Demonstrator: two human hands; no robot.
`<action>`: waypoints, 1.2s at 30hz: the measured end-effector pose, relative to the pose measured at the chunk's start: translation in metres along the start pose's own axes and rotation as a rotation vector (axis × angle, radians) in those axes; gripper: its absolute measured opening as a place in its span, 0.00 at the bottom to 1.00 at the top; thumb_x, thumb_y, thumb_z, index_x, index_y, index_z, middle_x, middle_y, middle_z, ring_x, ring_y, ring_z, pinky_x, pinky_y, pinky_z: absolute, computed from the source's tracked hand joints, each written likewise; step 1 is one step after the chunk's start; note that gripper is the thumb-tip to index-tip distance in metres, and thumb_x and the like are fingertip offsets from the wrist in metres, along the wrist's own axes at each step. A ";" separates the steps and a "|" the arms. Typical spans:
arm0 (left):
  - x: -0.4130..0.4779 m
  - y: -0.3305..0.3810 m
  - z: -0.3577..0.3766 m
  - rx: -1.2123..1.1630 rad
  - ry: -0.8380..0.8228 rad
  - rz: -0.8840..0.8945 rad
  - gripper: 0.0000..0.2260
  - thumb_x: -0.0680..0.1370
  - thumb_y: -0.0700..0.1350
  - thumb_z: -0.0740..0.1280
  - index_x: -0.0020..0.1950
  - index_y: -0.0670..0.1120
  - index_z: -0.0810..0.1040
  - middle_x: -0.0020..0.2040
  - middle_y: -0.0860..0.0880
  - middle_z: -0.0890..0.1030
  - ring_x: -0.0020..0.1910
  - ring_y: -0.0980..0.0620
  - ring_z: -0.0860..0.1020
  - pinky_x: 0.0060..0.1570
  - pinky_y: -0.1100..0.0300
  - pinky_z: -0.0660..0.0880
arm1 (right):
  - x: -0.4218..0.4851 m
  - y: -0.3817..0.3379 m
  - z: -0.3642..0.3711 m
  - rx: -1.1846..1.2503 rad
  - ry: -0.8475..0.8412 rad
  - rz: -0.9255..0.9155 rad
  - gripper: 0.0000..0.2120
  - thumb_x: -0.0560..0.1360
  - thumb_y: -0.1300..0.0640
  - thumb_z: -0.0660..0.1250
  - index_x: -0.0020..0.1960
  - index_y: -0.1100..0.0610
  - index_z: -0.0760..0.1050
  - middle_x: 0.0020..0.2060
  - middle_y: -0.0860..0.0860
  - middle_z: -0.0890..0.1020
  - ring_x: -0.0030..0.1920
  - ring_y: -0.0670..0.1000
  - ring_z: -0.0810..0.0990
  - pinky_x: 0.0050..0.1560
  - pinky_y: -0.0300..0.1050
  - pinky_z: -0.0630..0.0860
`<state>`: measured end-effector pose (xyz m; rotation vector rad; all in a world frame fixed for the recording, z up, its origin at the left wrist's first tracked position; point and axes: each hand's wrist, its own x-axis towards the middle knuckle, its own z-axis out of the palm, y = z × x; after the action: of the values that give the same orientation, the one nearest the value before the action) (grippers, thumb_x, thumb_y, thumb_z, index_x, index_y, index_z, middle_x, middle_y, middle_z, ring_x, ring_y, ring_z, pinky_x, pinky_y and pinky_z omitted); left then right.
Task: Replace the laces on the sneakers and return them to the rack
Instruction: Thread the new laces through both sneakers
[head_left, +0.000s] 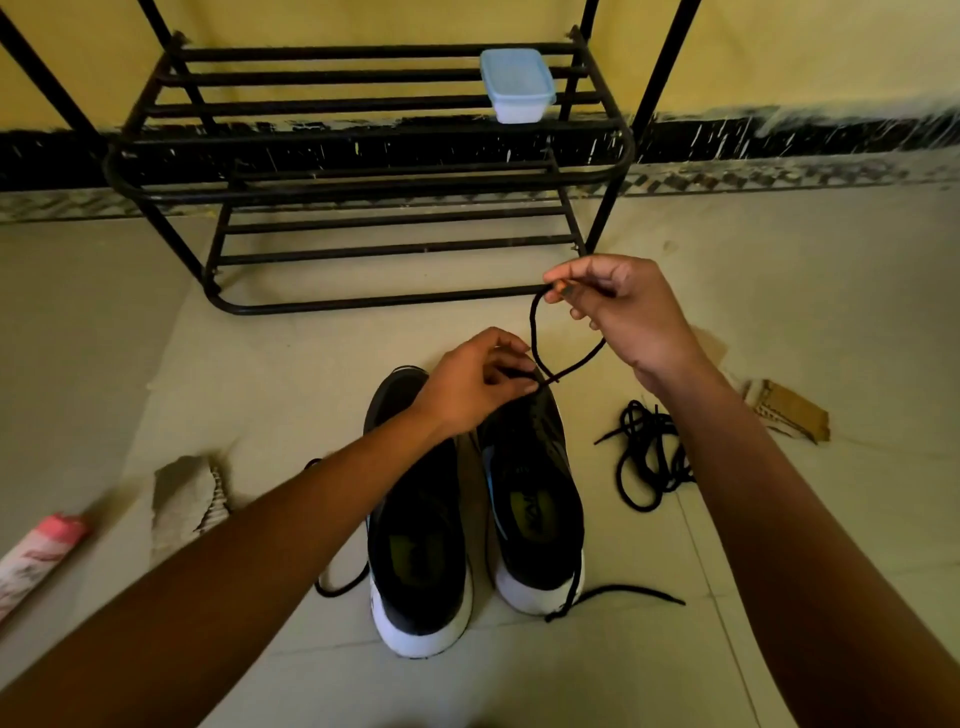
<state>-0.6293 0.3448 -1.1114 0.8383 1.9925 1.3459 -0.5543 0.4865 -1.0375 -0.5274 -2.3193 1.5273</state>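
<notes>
A black rack (311, 78) stands at the wall with a lidded box (517, 85) on its top shelf. On the floor before it, two black, white-soled sneakers (421, 519) sit side by side, heels toward the camera. A black lace (532, 332) loops up above the right shoe's front. The left hand (472, 384) pinches it low; the right hand (623, 306) pinches it higher. A tangled spare lace (644, 457) lies to the right. The left hand hides the front eyelets.

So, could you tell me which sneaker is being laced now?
The right sneaker: left hand and right hand pinch its lace at the toe, not the left sneaker's.
</notes>
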 end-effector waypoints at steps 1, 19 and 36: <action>0.001 0.000 0.002 -0.003 0.045 0.002 0.10 0.73 0.40 0.72 0.51 0.48 0.75 0.46 0.52 0.82 0.38 0.58 0.77 0.37 0.72 0.72 | 0.000 -0.001 0.001 0.013 -0.002 0.002 0.09 0.77 0.68 0.62 0.54 0.62 0.79 0.38 0.48 0.80 0.31 0.31 0.74 0.31 0.24 0.66; -0.015 -0.021 0.003 -0.392 0.255 -0.253 0.09 0.78 0.31 0.62 0.49 0.42 0.79 0.50 0.42 0.80 0.42 0.54 0.80 0.42 0.66 0.79 | -0.010 0.049 0.012 -0.486 0.125 0.034 0.09 0.73 0.58 0.71 0.53 0.52 0.79 0.53 0.52 0.76 0.52 0.50 0.75 0.56 0.40 0.71; -0.024 -0.043 0.006 0.215 0.289 -0.097 0.06 0.73 0.35 0.71 0.47 0.43 0.83 0.40 0.52 0.81 0.36 0.63 0.76 0.39 0.80 0.69 | -0.051 0.080 0.075 0.063 -0.023 0.489 0.16 0.67 0.66 0.74 0.46 0.51 0.71 0.43 0.53 0.83 0.45 0.53 0.82 0.52 0.50 0.78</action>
<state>-0.6175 0.3172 -1.1509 0.6587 2.4027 1.2712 -0.5324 0.4316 -1.1431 -1.1299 -2.2531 1.8090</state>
